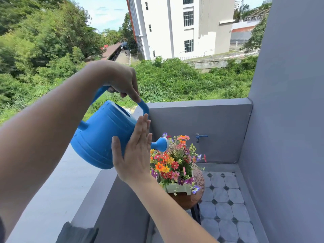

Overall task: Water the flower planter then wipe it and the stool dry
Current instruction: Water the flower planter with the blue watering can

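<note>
Best to keep the can [103, 135] tipped gently so the rose [162, 144] showers the planter [178, 187] on the stool [199, 181], not the floor. Left hand [121, 79] is closed around the top handle, carrying the weight. Right hand [135, 153] is open flat, fingers together, palm pressed against the can's side to steady it.

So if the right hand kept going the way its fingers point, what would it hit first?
The right hand lies flat against the blue can, fingers pointing up. Straight on, it would probably meet the can's handle just above the fingertips, though depth is hard to judge.
</note>
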Available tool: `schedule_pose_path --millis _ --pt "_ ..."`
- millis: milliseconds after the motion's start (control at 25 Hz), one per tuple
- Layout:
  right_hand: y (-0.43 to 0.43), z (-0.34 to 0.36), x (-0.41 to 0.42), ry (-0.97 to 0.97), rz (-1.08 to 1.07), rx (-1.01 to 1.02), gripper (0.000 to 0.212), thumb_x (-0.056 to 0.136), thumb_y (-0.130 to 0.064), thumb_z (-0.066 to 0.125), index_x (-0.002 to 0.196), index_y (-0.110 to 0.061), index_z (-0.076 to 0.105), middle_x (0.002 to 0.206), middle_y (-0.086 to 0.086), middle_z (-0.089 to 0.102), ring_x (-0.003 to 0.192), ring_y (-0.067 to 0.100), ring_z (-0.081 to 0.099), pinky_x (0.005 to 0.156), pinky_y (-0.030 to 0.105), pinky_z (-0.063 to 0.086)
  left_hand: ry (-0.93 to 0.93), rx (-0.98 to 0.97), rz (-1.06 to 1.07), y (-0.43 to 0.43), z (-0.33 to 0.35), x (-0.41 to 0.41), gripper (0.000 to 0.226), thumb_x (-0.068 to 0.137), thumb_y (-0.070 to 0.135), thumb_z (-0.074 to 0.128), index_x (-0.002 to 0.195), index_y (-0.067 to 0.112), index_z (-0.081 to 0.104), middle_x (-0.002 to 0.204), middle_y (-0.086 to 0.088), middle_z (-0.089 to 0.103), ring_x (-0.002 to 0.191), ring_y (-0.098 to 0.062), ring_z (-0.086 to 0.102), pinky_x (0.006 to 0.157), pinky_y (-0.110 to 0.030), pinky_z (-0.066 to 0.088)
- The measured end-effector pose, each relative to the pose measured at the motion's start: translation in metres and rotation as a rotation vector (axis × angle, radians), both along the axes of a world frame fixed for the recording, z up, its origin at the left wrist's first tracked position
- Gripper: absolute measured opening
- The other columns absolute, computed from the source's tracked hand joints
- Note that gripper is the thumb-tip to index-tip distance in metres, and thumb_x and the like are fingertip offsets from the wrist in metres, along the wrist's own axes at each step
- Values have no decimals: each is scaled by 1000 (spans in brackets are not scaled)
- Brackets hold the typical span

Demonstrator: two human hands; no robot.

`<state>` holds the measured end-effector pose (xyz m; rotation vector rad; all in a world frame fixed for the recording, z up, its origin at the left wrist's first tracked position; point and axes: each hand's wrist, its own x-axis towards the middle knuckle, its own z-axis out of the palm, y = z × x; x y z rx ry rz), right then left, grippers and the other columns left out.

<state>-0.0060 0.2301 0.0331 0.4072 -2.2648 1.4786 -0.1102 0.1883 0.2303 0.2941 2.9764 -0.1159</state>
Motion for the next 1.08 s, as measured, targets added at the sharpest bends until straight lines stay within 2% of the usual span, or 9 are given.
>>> schedule_pose_path --millis 120,280,520,640,800,920,1000,1080 --pt "-7 0 0 -1 38 40 79 86 -62 14 140 -22 -27 151 -11 -30 141 4 -28 109 21 -25 20 7 15 -14 0 3 24 77 36 74 95 20 76 52 -2 58 36 -15 38 36 -18 31" --pt "-11 -10 18 -47 90 30 78 85 -62 15 138 -24 -28 151 -13 -32 139 0 -31 110 21 -24 -56 -16 26 -24 -15 10 22 77 36 75 93 21 77 51 0 57 37 -15 38 35 -16 31" --pt "-7 -14 47 -150 27 -71 74 81 -67 7 134 -33 -33 142 -24 -42 135 -3 -37 108 22 -25 -137 46 -35 -13 -31 19 21 77 37 74 94 24 77 49 3 55 31 -10 35 33 -17 30" --pt "-10 -7 36 -149 -17 -88 73 84 -68 9 134 -34 -31 144 -21 -40 134 -2 -38 106 19 -25 -64 145 -42 -27 -28 24 19 78 38 73 92 26 77 45 6 52 31 -11 35 34 -18 30" --pt "-28 -8 20 -160 4 -106 72 93 -57 18 144 -27 -23 148 -16 -32 134 -2 -37 108 21 -22 70 312 23 -65 -37 41 17 77 39 73 88 27 78 40 7 50 34 -12 36 33 -18 31" --pt "-44 -16 17 -204 55 -119 70 98 -47 27 149 -20 -13 149 -15 -28 139 3 -30 111 25 -20 137 489 129 -99 -67 59 15 79 38 72 89 27 76 48 1 48 35 -10 33 34 -19 30" --pt "-54 -25 16 -236 77 -93 69 98 -47 26 150 -18 -10 152 -14 -25 140 4 -29 110 24 -19 191 597 227 -122 -96 76 19 80 38 71 85 20 76 47 1 43 36 -10 30 38 -22 29" --pt "-64 -37 14 -279 114 -36 69 98 -47 23 151 -17 -9 156 -10 -22 140 3 -27 110 25 -18 278 659 356 -142 -126 92 35 82 39 68 78 5 72 44 3 36 38 -12 30 46 -27 29"
